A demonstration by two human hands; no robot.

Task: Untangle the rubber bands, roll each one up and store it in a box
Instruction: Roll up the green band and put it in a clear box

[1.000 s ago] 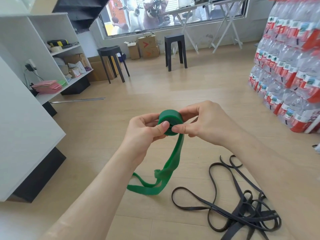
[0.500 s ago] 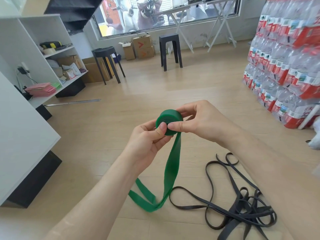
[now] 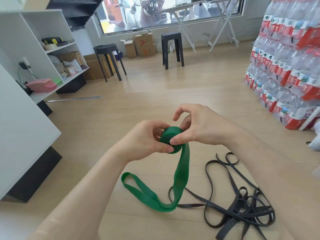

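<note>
Fingers [image 3: 164,148]: left hand [image 3: 147,141] and right hand [image 3: 199,127] both pinch the rolled part of the green rubber band [image 3: 168,134]; right index finger lifted.
Floor: pale wooden floor [image 3: 155,87].
Tangle: black rubber bands [image 3: 242,205] heaped on the floor, lower right.
Roll: held in mid-air, partly wound; loose tail hangs to the floor beside the tangle.

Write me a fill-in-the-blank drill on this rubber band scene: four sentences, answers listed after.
The left hand and right hand hold a wide green rubber band partly wound into a ____. Its loose end trails onto the pale wooden ____. The tangled thin black rubber bands lie on the person's ____ side. ____ black stools stand near the window.
Missing words: roll; floor; right; two.
</note>
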